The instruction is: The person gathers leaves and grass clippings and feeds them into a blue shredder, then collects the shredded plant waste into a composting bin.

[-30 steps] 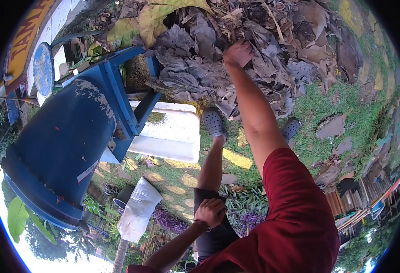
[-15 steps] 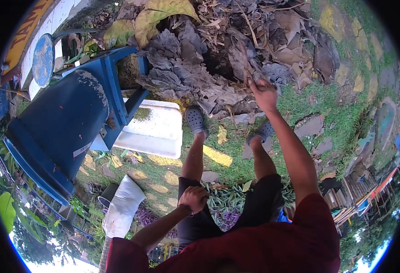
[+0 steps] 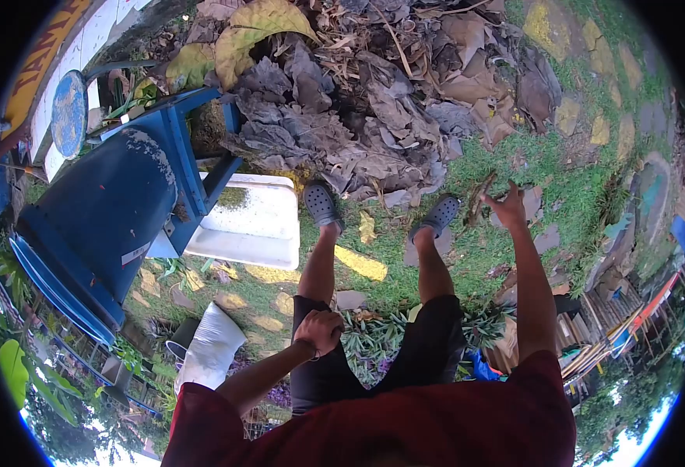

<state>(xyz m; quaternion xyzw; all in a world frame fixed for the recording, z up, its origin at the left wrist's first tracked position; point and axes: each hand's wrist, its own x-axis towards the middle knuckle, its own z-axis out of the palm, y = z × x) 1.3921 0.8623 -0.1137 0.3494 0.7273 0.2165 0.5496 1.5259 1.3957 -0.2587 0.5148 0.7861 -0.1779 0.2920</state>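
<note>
My right hand [image 3: 507, 206] is low over the grass to the right of my right foot, its thumb and fingers apart. Just left of its fingertips is a narrow brown piece of dry leaf [image 3: 479, 198], close over the grass. My left hand [image 3: 321, 332] rests on my left thigh near the knee, its fingers curled in with nothing visible in them. In front of my feet lies a large heap of dry grey-brown leaves [image 3: 389, 109], with a big yellowish leaf [image 3: 253, 35] at its far left.
A blue wheeled bin [image 3: 97, 214] lies on its side at left, beside a white tray [image 3: 257, 226]. Nearby is a white sack [image 3: 212, 342]. Yellow paving stones [image 3: 360, 263] are set in the grass. Stacked boards [image 3: 591, 327] stand at right.
My right hand has moved from the leaf heap's near edge to the right, over the grass, and its fingers have spread. My left hand stays on my thigh.
</note>
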